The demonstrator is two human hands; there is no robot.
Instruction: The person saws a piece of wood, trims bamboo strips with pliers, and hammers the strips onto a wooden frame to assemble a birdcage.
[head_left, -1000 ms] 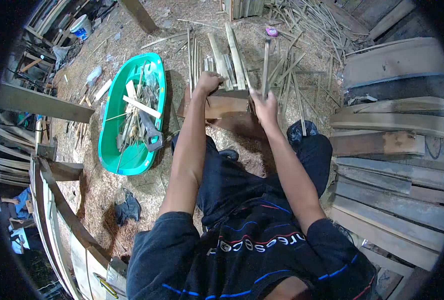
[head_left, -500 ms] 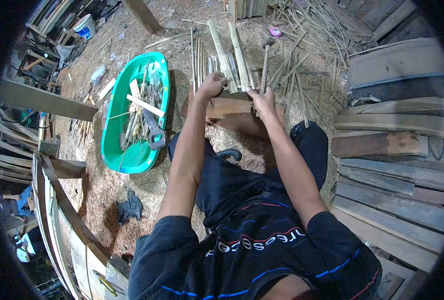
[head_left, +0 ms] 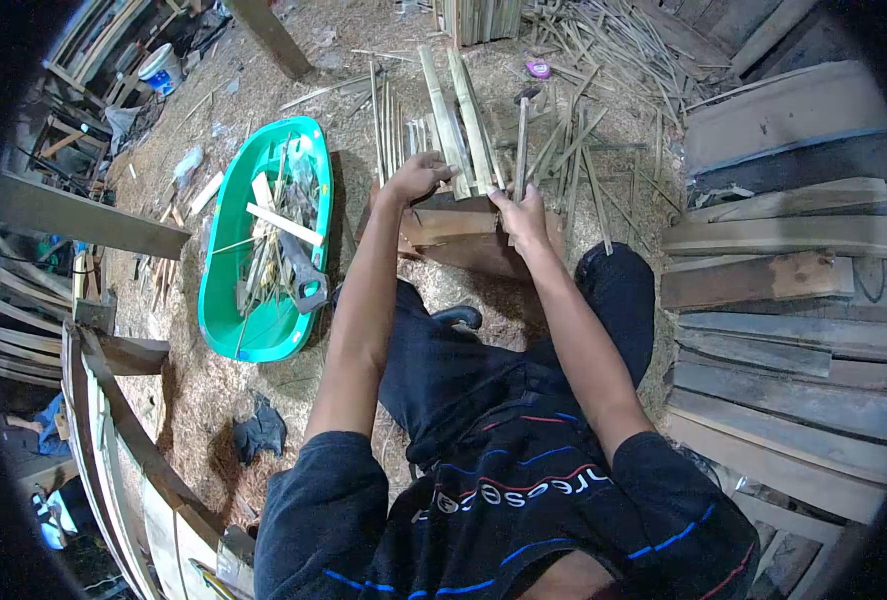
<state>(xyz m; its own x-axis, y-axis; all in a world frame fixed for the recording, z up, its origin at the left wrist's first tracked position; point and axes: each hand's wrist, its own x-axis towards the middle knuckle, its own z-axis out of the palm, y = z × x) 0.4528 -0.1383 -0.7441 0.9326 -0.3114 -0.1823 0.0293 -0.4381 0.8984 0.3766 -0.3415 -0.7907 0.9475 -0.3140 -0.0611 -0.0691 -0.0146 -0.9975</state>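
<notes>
My left hand (head_left: 422, 178) has its fingers closed at the side of a pale wooden strip (head_left: 440, 100), near its lower end. Beside it lies a second pale strip (head_left: 470, 110), almost parallel. My right hand (head_left: 522, 212) is closed round the handle of a hammer (head_left: 523, 140), whose dark head points away from me. My right thumb reaches towards the lower end of the second strip. Under both hands sits a brown wooden block (head_left: 464, 228). Thin sticks (head_left: 388, 130) stand out beyond my left hand.
A green plastic tub (head_left: 220, 310) with a handsaw (head_left: 307, 280) and wood scraps stands at left. Planks (head_left: 774, 235) are laid out along the right. A pink tape measure (head_left: 538, 70) and loose sticks (head_left: 624, 50) lie ahead on the shavings-covered floor. A wooden post (head_left: 269, 38) rises at upper left.
The view has shifted slightly. The two pale strips sit a little closer together at their lower ends. Both hands keep nearly the same places, and the hammer stays in my right hand.
</notes>
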